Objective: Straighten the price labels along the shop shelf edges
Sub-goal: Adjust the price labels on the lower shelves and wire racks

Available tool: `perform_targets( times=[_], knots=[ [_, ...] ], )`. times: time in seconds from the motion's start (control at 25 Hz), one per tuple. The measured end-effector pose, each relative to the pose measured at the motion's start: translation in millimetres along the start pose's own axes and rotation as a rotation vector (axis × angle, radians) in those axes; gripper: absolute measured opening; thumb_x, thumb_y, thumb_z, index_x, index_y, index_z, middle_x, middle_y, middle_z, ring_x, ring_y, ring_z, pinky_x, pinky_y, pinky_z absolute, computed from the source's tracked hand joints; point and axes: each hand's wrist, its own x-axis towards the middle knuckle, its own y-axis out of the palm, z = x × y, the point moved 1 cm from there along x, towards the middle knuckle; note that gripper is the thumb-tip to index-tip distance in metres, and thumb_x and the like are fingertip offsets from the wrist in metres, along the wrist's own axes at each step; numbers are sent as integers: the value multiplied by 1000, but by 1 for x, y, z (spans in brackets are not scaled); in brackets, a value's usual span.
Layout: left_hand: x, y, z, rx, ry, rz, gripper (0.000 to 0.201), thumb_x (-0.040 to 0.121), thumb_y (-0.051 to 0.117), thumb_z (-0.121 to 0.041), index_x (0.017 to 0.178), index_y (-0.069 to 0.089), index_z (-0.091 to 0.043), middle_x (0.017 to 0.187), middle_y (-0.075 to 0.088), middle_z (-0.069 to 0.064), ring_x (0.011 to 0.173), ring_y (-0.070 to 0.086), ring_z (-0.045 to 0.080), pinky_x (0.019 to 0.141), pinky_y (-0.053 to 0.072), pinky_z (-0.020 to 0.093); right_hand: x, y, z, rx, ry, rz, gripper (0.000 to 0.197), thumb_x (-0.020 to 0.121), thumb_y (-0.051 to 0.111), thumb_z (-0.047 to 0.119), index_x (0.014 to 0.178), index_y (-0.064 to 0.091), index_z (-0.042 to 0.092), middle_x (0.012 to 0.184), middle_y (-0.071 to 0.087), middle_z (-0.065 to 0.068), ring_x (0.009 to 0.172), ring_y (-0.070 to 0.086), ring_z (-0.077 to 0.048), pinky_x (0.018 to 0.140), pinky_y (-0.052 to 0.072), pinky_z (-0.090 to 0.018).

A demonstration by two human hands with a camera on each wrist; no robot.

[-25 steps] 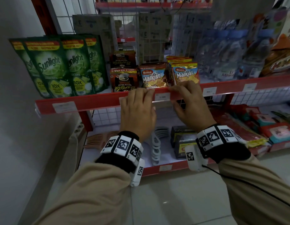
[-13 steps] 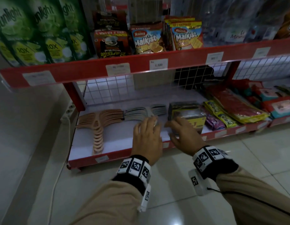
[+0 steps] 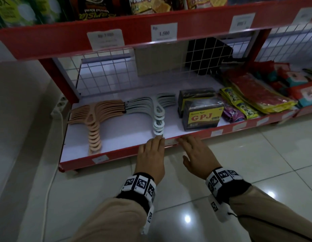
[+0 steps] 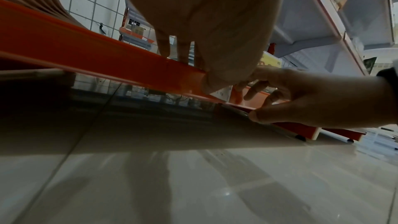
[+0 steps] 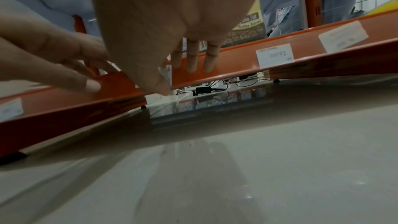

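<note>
Where the tiled floor (image 3: 256,154) meets the red shop rack, the bottom shelf edge (image 3: 116,155) runs low and slightly tilted across the head view, with the upper shelf edge (image 3: 47,42) above it. On the lower shelf lie a fanned stack of tan hangers (image 3: 94,119), a stack of white hangers (image 3: 157,116), two dark GPJ packs (image 3: 202,114) and flat red and yellow packets (image 3: 256,95) to the right. The left hand (image 3: 151,152) and the right hand (image 3: 195,151) both reach the bottom shelf edge, fingers extended and slightly spread, neither one curled round anything. Between them sits the price label (image 3: 170,141), small and white on the red strip; the fingertips of both hands flank it, touching the edge on either side. Further labels show along the same strip: one to the left (image 3: 100,158) and several to the right (image 3: 217,132). On the upper edge, the label reading 1.500 (image 3: 164,31) sits square.
</note>
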Motion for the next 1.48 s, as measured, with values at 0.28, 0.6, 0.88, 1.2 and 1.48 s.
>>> perform_targets(
  times=[0.28, 0.6, 0.88, 1.2, 1.48],
  knots=[
    [-1, 5, 0, -24, 7, -45, 70, 84, 51, -19, 148, 23, -17, 150, 28, 2, 135, 28, 23, 107, 25, 38, 7, 8, 4, -74, 52, -84, 58, 69, 67, 14, 125, 54, 7, 117, 55, -17, 96, 53, -38, 78, 47, -44],
    [-8, 4, 0, -12, 4, -128, 64, 75, 60, -20, 137, 44, -18, 141, 40, 5, 127, 38, 28, 100, 36, 41, 22, 5, 6, -123, 80, -90, 41, 70, 63, 32, 105, 54, 12, 105, 51, -10, 90, 44, -31, 75, 39, -41],
    [-6, 1, -5, -51, -8, -132, 55, 77, 58, -23, 131, 49, -16, 128, 49, 4, 114, 45, 25, 94, 37, 36, 23, 7, 0, 11, -56, -200, 38, 74, 66, 17, 110, 58, 7, 100, 55, -12, 88, 49, -31, 76, 43, -39],
    [-4, 0, -6, -72, -15, -118, 58, 79, 56, -21, 136, 43, -22, 124, 45, 3, 108, 41, 24, 89, 36, 35, 21, 7, 1, -17, -115, -195, 34, 74, 65, 14, 107, 63, 7, 102, 61, -10, 89, 52, -30, 79, 45, -37],
    [-5, 2, -3, -98, 26, -159, 54, 72, 62, -19, 125, 50, -21, 112, 48, 3, 100, 43, 23, 84, 36, 33, 29, 4, 6, -35, -44, -162, 23, 74, 68, 14, 95, 66, 6, 94, 59, -14, 84, 51, -34, 73, 47, -42]
  ],
)
